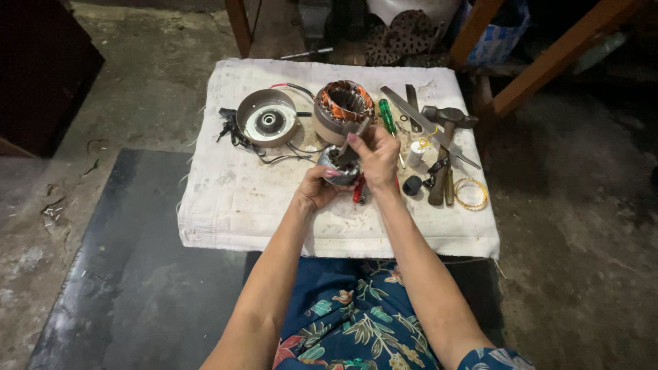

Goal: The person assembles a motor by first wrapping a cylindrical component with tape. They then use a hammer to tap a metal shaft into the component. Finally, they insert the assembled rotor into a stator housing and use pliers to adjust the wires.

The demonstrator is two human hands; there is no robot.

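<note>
My left hand (317, 188) cups a small round metal motor part (334, 162) over the white cloth (240, 199). My right hand (375, 159) grips a thin metal tool (356, 131) whose tip points down into that part. Just behind my hands stands a cylindrical stator with copper windings (343, 108). A round metal end cover (266, 118) lies to its left, with black wires trailing from it.
To the right on the cloth lie a green-handled screwdriver (387, 116), a hammer (447, 120), flat metal blades (411, 109), a small white spool (415, 155), a coil of yellow wire (471, 193). Wooden legs (541, 65) stand behind. A dark mat (137, 274) covers the floor at left.
</note>
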